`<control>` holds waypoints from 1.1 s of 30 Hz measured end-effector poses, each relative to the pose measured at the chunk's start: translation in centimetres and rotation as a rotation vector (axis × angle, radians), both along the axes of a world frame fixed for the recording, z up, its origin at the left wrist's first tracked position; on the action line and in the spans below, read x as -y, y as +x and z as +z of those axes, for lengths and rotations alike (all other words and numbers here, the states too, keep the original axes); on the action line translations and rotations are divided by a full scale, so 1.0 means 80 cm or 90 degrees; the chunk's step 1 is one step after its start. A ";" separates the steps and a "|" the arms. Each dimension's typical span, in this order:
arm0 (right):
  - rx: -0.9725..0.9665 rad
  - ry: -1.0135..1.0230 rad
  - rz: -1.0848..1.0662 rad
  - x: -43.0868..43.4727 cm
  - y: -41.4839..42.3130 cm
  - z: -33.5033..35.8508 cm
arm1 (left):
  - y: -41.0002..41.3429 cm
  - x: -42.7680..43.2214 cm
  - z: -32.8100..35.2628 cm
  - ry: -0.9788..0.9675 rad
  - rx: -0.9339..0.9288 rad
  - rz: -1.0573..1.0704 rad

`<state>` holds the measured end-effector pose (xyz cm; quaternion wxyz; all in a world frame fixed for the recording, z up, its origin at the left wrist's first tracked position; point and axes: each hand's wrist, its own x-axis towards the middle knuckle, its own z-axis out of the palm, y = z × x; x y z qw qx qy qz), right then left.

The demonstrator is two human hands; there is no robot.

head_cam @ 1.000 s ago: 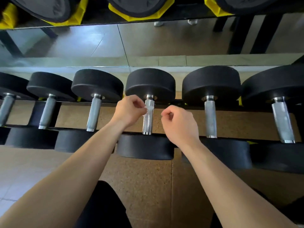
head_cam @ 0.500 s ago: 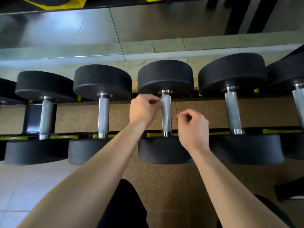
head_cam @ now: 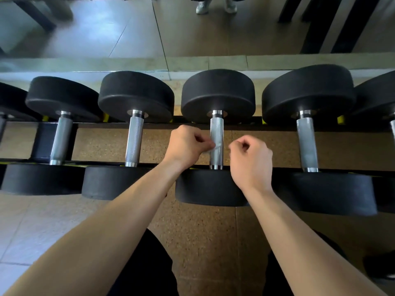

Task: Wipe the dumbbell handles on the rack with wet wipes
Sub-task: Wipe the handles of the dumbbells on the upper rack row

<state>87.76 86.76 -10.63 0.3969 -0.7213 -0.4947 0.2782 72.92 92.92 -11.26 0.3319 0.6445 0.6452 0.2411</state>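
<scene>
Several black dumbbells with knurled steel handles lie side by side on the rack point(head_cam: 96, 125). My left hand point(head_cam: 186, 146) pinches a small white wet wipe point(head_cam: 216, 148) against the left side and middle of the centre dumbbell's handle point(head_cam: 216, 129). Just right of the same handle, my right hand point(head_cam: 252, 163) is curled into a loose fist over the near weight head. Nothing shows in its fingers, and a small gap separates it from the steel.
Neighbouring handles stand to the left point(head_cam: 134, 142) and right point(head_cam: 306, 144) of the centre one. Cork-patterned flooring lies under the rack. A mirror point(head_cam: 128, 28) runs behind it and reflects a person's white shoes point(head_cam: 202, 6).
My left hand has slid the wipe from the top of the handle, near the far head, down to its middle. The right hand has followed alongside. The view has shifted and tilted down.
</scene>
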 end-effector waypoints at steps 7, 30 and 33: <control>-0.004 0.019 0.004 0.001 0.002 -0.002 | 0.023 -0.041 0.011 0.095 0.039 0.074; 0.008 0.001 -0.033 -0.001 -0.002 -0.003 | -0.006 -0.012 0.012 -0.041 -0.062 -0.116; 0.004 0.002 -0.032 -0.002 -0.002 -0.004 | 0.008 -0.024 0.019 0.049 -0.021 -0.049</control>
